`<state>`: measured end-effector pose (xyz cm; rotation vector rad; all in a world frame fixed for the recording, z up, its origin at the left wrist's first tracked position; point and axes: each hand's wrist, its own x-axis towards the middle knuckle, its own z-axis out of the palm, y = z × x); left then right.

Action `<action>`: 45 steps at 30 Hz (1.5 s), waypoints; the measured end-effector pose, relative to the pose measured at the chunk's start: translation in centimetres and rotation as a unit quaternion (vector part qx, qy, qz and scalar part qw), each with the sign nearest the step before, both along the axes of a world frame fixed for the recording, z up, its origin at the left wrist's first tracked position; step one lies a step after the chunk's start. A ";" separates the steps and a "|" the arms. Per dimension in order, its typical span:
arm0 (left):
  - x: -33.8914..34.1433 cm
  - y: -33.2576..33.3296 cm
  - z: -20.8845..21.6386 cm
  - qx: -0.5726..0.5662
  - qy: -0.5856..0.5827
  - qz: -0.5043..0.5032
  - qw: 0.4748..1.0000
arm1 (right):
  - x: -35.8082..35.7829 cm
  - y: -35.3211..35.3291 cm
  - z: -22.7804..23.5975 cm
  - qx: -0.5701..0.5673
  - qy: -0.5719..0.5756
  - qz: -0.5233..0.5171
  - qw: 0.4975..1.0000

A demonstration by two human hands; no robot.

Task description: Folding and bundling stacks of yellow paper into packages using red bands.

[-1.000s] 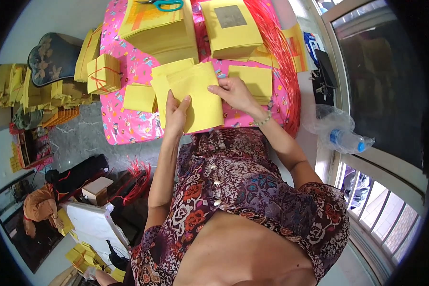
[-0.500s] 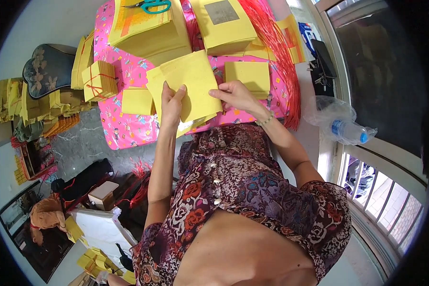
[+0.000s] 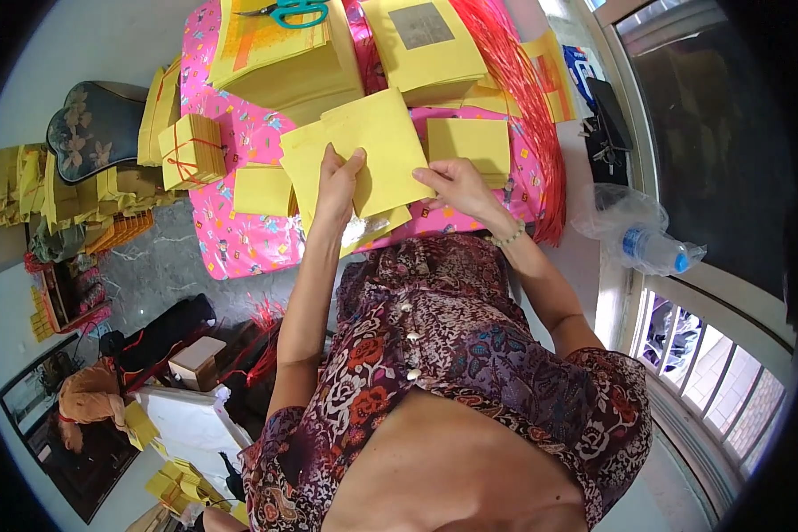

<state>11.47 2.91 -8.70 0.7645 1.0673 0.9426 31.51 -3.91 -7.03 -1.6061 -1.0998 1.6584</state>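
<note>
Between my two hands is a sheaf of yellow paper sheets (image 3: 388,142), slightly fanned at its left side. My left hand (image 3: 339,186) grips its lower left part, thumb on top. At the right edge, my right hand (image 3: 461,188) pinches the paper between thumb and fingers, a beaded bracelet on that wrist. More yellow paper lies beneath the sheaf near the table's front edge. On either side sit a small yellow paper stack (image 3: 264,190) at the left and another paper stack (image 3: 470,149) at the right, partly behind my hands.
A pink patterned cloth (image 3: 230,239) covers the table. Tall yellow paper piles (image 3: 301,80) stand at the back, with teal-handled scissors (image 3: 298,12) on top. A red-tied bundle (image 3: 191,151) is at the left, red strands (image 3: 545,168) along the right. A wrapped bottle (image 3: 652,246) lies by the window.
The top of the sheaf has turned a little and its sheets overlap differently. Both hands keep their grip. The whole view has shifted slightly, moving the scene a bit to the right.
</note>
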 end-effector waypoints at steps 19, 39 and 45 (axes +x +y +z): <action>2.8 2.7 0.2 0.222 0.175 -0.336 0.899 | 8.5 1.0 -1.3 0.057 0.013 0.017 0.998; 10.5 4.5 -12.4 0.115 0.296 -0.262 0.912 | 11.1 -3.9 -13.1 0.021 -0.346 -0.192 0.918; 10.5 2.4 -15.5 0.198 0.407 -0.225 0.863 | 10.1 -4.3 -15.8 0.007 -0.395 -0.175 0.902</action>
